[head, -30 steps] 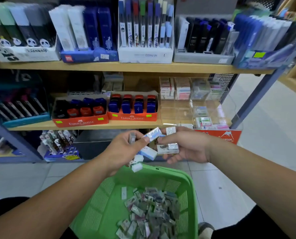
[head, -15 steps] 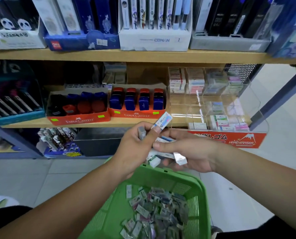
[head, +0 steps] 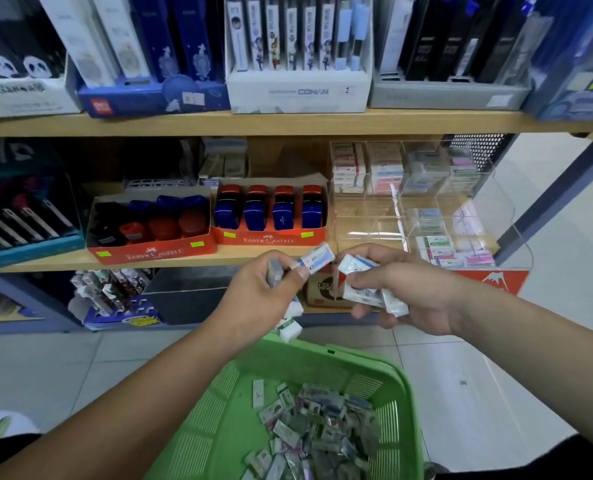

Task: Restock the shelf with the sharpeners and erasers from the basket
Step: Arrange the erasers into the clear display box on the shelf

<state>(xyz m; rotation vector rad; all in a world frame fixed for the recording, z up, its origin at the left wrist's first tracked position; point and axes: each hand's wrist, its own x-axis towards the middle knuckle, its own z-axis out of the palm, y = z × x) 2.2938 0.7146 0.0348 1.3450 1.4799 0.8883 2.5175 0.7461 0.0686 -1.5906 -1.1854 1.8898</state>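
My left hand (head: 264,289) pinches a white and blue eraser (head: 317,258) between thumb and forefinger, with a grey piece and more erasers (head: 290,327) held in its palm. My right hand (head: 406,292) grips a bunch of wrapped white erasers (head: 364,292). Both hands hover in front of the middle shelf (head: 191,261), above the green basket (head: 406,403). Several wrapped erasers (head: 309,431) lie in the basket. A clear acrylic display (head: 367,223) with eraser compartments stands on the shelf at the right.
Two orange boxes of sharpeners (head: 271,216) stand on the middle shelf left of the display. Pen and pencil-case boxes (head: 298,88) fill the top shelf. A blue shelf post (head: 558,199) stands at the right. Tiled floor (head: 496,375) lies below.
My hands have drawn slightly apart, the right one shifting right with its bunch of erasers. The view has moved closer to the shelf.
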